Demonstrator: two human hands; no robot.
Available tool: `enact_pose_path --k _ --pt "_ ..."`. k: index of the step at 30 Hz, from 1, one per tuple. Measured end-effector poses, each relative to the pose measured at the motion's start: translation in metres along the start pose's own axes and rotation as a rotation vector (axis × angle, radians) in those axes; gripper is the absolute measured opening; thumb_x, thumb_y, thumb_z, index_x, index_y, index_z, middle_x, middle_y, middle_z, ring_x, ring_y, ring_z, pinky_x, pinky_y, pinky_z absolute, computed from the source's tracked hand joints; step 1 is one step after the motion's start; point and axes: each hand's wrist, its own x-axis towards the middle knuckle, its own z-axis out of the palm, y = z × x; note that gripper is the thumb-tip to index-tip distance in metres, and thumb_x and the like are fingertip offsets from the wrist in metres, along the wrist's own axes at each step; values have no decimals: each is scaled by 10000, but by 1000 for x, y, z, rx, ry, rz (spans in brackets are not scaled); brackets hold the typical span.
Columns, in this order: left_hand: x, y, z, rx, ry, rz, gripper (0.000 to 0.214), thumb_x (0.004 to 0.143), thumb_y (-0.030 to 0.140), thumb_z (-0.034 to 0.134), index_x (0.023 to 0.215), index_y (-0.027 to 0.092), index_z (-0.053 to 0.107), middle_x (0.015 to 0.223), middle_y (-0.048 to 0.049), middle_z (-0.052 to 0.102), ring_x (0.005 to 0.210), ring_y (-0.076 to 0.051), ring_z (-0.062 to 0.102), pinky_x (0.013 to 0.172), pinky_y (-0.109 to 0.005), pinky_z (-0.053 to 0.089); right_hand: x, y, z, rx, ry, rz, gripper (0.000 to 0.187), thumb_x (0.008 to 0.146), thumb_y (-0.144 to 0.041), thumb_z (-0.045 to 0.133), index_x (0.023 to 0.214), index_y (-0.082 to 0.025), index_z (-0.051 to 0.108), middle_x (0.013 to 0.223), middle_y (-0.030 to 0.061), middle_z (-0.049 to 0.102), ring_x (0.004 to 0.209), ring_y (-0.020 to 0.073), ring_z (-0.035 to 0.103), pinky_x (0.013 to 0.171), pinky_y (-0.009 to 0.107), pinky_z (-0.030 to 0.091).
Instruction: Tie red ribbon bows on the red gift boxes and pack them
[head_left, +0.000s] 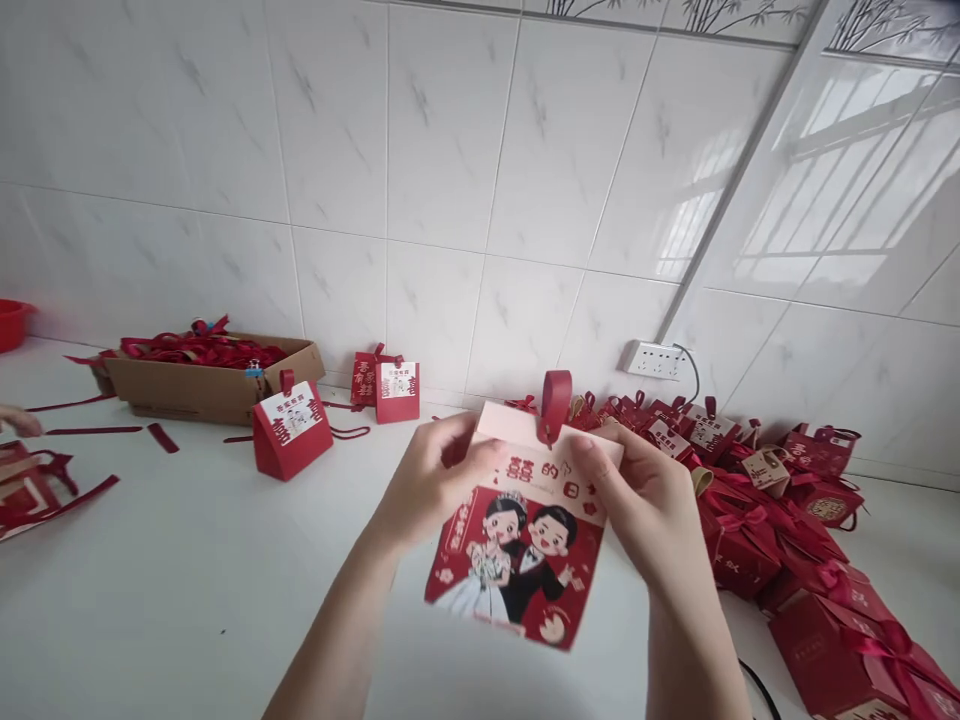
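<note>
Between my two hands is a red and pale pink gift box [517, 560] with a cartoon bride and groom printed on its front. A red ribbon loop [556, 400] rises from the middle of its top edge. My left hand [442, 470] pinches the upper left corner, thumb on the front face. On the upper right corner my right hand [637, 485] does the same, its thumb close to the ribbon's base. The fingers behind the box are mostly hidden. The box is held up above the white table [225, 590], tilted slightly.
At the left stands a cardboard box [195, 390] full of red ribbons. Small red gift boxes [294, 430] stand near the wall. A heap of red gift boxes [750, 530] fills the right side, below a power strip [660, 360]. Another person's hand [19, 420] shows at the far left.
</note>
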Motion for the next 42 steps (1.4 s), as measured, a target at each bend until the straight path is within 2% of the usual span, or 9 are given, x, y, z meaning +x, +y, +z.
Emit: enact_pose_path --k 5,9,14,19,23,29,35,39,42 --pt "-8 1 7 -87 -154 -140 229 804 398 555 750 176 537 619 21 463 542 -96 426 482 -211 350 -9 17 2 194 -82 124 388 769 -512 599 621 -173 481 496 -46 410 412 55 346 356 157 275" --pt "-8 4 11 52 -64 -239 220 782 406 600 746 191 570 571 36 480 485 -83 422 420 -183 322 -10 24 6 207 -99 150 383 749 -502 623 611 -167 498 505 -45 398 426 54 335 363 157 262" --pt "-1 5 18 136 7 -210 240 759 381 641 943 226 637 640 20 605 524 -114 536 453 -192 408 -6 22 3 111 -2 56 365 779 -482 601 599 -172 532 495 -33 420 434 66 354 360 164 272" --pt "4 -1 23 132 24 -172 231 785 406 605 793 189 686 572 0 583 497 -118 514 391 -198 349 -6 24 -5 32 -23 20 316 786 -462 602 635 -185 591 531 -6 499 457 93 436 372 186 339" --pt "6 -3 24 91 -34 -178 224 767 400 619 828 195 681 641 -7 619 551 -128 553 430 -203 403 -7 23 -5 45 63 41 316 783 -444 612 597 -191 575 498 -12 461 421 86 400 346 198 296" --pt "6 -2 31 84 -56 -220 156 731 212 605 886 206 617 601 33 590 488 -100 528 409 -181 385 -8 25 -4 39 108 61 306 784 -434 613 603 -189 590 499 -13 463 427 84 404 351 201 292" --pt "2 -1 31 -102 -165 -224 306 724 185 543 1027 227 544 826 -16 652 658 -161 607 487 -224 459 -7 27 -6 51 137 88 302 775 -453 619 641 -183 613 495 -17 458 419 80 396 339 198 277" --pt "4 -2 36 7 -57 -210 212 754 308 634 929 214 560 710 10 621 564 -127 575 451 -201 431 -8 27 -5 29 127 68 302 788 -443 608 637 -181 612 497 -16 462 422 78 394 346 200 276" --pt "6 -3 40 92 20 -177 188 766 375 635 794 197 578 531 50 516 425 -76 454 372 -175 331 -8 26 -6 17 114 32 301 798 -425 603 623 -180 606 528 -5 501 444 86 423 359 204 295"
